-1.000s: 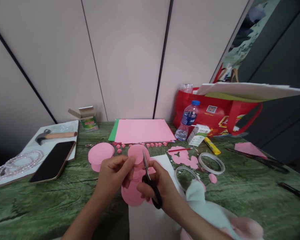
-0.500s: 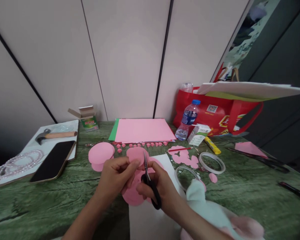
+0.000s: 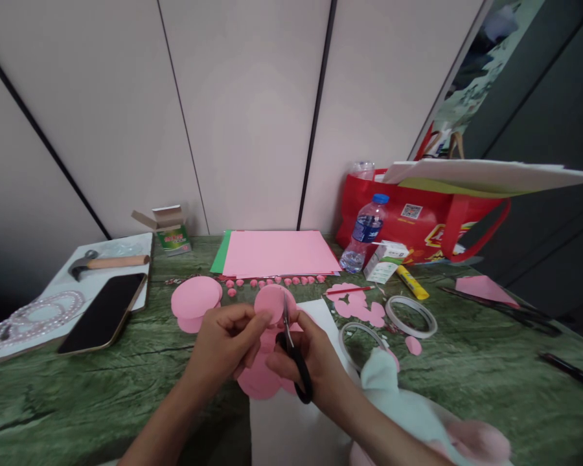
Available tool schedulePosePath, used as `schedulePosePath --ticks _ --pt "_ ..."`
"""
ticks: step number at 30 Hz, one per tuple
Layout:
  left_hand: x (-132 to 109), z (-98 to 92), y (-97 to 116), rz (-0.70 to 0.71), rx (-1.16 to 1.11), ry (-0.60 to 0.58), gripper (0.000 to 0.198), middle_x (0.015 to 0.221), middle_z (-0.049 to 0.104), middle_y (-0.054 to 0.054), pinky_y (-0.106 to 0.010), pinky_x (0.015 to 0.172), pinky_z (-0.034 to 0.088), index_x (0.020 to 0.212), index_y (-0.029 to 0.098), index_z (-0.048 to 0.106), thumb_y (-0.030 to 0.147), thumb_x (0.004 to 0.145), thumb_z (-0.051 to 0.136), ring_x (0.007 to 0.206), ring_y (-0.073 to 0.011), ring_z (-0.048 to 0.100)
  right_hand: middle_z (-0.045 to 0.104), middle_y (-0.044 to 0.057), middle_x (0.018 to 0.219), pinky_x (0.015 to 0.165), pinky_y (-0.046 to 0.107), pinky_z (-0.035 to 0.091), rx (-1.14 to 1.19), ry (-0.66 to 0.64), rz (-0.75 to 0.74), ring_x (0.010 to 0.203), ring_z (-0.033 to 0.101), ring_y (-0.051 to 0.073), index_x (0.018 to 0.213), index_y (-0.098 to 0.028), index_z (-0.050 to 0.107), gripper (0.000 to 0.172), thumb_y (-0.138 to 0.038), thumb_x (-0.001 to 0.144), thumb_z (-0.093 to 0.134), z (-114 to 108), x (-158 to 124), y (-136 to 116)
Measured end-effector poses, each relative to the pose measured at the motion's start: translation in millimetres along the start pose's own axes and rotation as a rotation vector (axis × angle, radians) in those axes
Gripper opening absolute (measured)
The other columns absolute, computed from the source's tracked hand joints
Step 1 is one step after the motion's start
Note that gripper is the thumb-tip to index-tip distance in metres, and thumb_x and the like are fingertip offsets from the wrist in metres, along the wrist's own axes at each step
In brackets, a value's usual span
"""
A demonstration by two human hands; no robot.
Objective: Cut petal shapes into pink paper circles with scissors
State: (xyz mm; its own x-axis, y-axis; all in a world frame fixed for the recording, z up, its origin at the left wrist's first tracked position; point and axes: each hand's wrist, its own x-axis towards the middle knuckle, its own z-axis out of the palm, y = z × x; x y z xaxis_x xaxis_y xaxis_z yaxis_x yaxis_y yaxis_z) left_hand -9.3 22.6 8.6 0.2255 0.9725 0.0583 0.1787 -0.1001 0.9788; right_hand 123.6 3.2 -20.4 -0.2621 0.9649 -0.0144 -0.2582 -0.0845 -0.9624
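Note:
Between the thumb and fingers of my left hand [image 3: 236, 336] is a round pink paper piece [image 3: 271, 301], held upright by its lower edge. My right hand [image 3: 315, 353] grips black-handled scissors [image 3: 298, 366], fingers through the loops. Their blades point up and lie against the right side of the pink piece. Whether the blades are fully closed is hard to see. Below my hands lie more pink paper circles [image 3: 260, 378], overlapping on a white sheet [image 3: 291, 427]. To the left rests a stack of pink circles [image 3: 197, 294].
Pink sheets [image 3: 282, 252] lie at the back, with small pink rolls in front. A water bottle [image 3: 366, 233], red bag [image 3: 418, 220], tape rolls [image 3: 411, 317] and glue stick [image 3: 412, 283] stand or lie right. A phone [image 3: 104, 314] and hammer [image 3: 109, 262] lie left. A plush toy [image 3: 408, 414] sits front right.
The pink paper piece has turned and shifted slightly right, showing a rounder outline. The scissors have moved a little to the right along its edge. My left hand keeps its pinch.

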Motion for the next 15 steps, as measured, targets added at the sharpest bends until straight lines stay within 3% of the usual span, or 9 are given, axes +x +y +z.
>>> schedulePosePath --ticks 15 --pt "1.5 -2.0 0.8 0.056 -0.044 0.164 0.029 0.032 0.041 0.007 -0.014 0.024 0.019 0.053 0.015 0.048 0.034 0.075 0.050 0.022 -0.0028 0.031 0.048 -0.009 0.045 0.037 0.016 0.034 -0.091 0.012 0.033 0.038 0.042 0.006 0.079 -0.020 0.036 0.046 -0.035 0.054 0.072 -1.5 -1.5 1.7"
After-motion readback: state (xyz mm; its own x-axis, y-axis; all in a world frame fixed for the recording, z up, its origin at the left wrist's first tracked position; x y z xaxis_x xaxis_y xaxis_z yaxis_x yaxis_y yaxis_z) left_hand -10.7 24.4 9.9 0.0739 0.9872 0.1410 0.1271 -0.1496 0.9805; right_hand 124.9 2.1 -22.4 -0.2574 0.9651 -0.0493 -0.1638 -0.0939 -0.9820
